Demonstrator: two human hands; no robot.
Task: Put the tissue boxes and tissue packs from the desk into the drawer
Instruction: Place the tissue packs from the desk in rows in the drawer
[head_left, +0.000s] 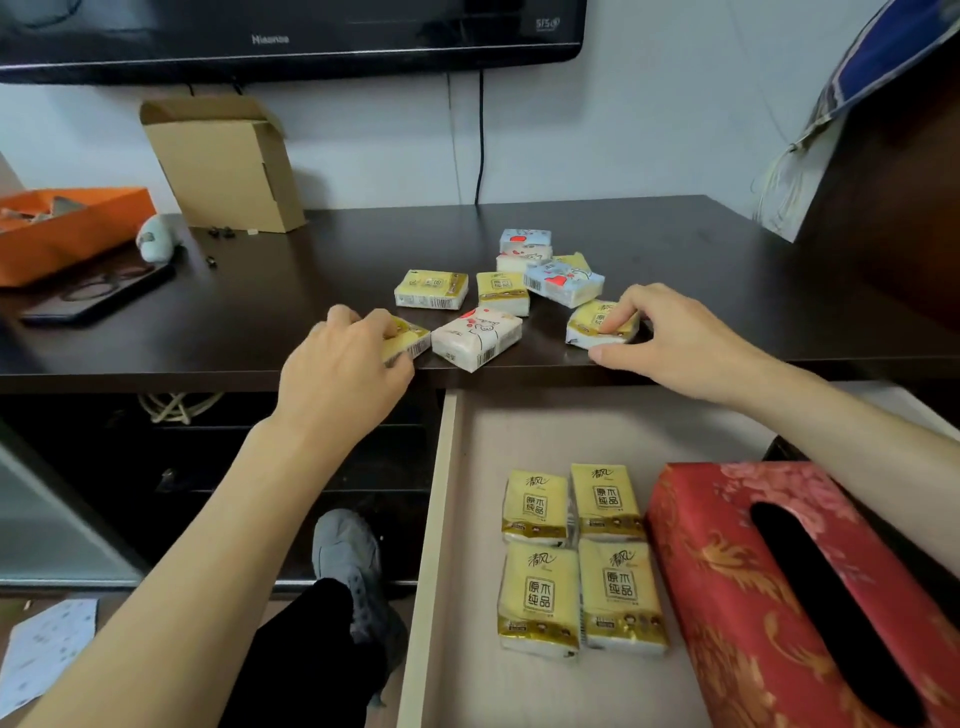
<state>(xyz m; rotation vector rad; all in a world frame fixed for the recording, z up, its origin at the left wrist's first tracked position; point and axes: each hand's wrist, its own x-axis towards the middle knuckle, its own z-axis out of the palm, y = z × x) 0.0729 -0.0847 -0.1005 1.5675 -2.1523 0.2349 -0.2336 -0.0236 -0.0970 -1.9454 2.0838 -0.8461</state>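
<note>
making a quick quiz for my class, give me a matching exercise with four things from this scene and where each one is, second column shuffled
Things:
1. red tissue box
2. cardboard box
3. pink tissue pack
4. orange tray

Places:
a. desk's far left edge
b. right side of the open drawer
c. desk's front edge, between the two hands
d. back of the desk, against the wall

Pairs: 1-b, 2-d, 3-c, 4-a
</note>
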